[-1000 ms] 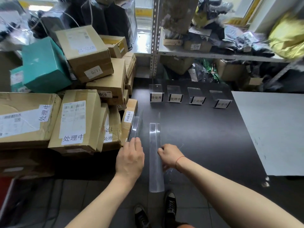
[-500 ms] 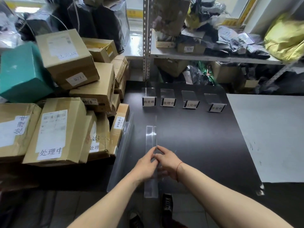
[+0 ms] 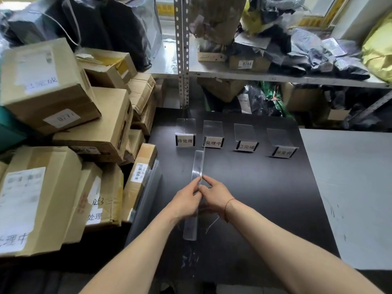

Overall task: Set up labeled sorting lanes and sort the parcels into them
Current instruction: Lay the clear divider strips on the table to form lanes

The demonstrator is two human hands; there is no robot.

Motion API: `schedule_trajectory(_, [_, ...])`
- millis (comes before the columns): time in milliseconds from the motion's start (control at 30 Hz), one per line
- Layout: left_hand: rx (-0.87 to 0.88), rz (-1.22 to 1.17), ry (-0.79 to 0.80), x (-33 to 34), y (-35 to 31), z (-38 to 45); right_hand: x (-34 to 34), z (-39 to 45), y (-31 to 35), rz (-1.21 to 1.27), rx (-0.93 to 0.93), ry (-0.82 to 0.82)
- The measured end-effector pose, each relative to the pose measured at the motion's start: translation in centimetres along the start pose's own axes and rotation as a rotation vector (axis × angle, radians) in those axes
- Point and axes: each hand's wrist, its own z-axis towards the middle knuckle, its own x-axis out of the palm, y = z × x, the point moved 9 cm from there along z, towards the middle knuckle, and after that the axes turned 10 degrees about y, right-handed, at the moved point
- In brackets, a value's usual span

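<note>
A clear acrylic divider [image 3: 197,166] stands upright on the black table [image 3: 265,187], running from near the front edge toward the labels. My left hand [image 3: 184,201] and my right hand [image 3: 215,195] pinch its top edge from either side at mid-length. Several clear label stands sit in a row at the back: the leftmost [image 3: 185,141], a second one [image 3: 213,142], a third one [image 3: 246,146] and the rightmost [image 3: 283,152]. Cardboard parcels [image 3: 63,166] with white labels are piled at the left.
More clear sheets [image 3: 146,192] lean against the parcel pile beside the table's left edge. A white board [image 3: 352,187] covers the table's right part. A metal shelf [image 3: 254,75] with bags and small boxes runs along the back.
My left hand moved right from the table to the divider and now pinches its top edge next to my right hand. The view has shifted left, and the divider now stands on edge.
</note>
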Motion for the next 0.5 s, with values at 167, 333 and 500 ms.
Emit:
schedule_trajectory(167, [-0.005,0.004,-0.017,-1.2,-0.5,0.6,0.0,1.3,1.3,-0.049,-0.014,0.007])
schedule_trajectory(333, [0.005,0.003,-0.03,-1.5,-1.3,1.4,-0.9,2.7,1.7,-0.072,-0.003,0.004])
schedule_trajectory(500, [0.012,0.006,-0.017,-1.1,-1.4,1.7,-1.5,2.7,1.4,0.02,0.039,0.008])
